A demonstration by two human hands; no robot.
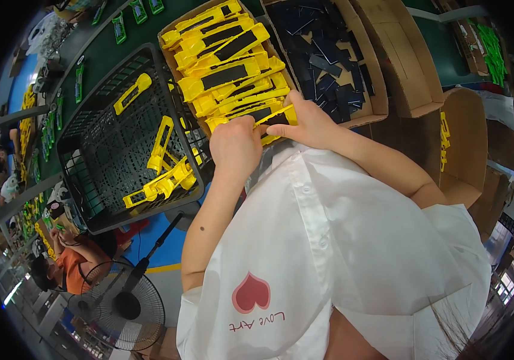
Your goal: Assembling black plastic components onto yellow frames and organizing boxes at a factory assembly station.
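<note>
Between my two hands, at the near end of a cardboard box (186, 103), is a yellow plastic housing (290, 114) with a black strip in its middle. My right hand (312, 125) grips its right end, with the thumb on the near side and the fingers beyond. My left hand (234, 146) is closed at its left end, knuckles up; those fingertips are partly hidden. Rows of similar yellow housings (225, 77) with black strips fill the box just past my hands.
Left of the box, a black plastic crate (98, 207) holds several yellow housings without strips. To the right, a cardboard tray (378, 90) contains loose dark strips, beside another cardboard box (410, 57). A fan (128, 305) and a person in orange (77, 270) are at lower left.
</note>
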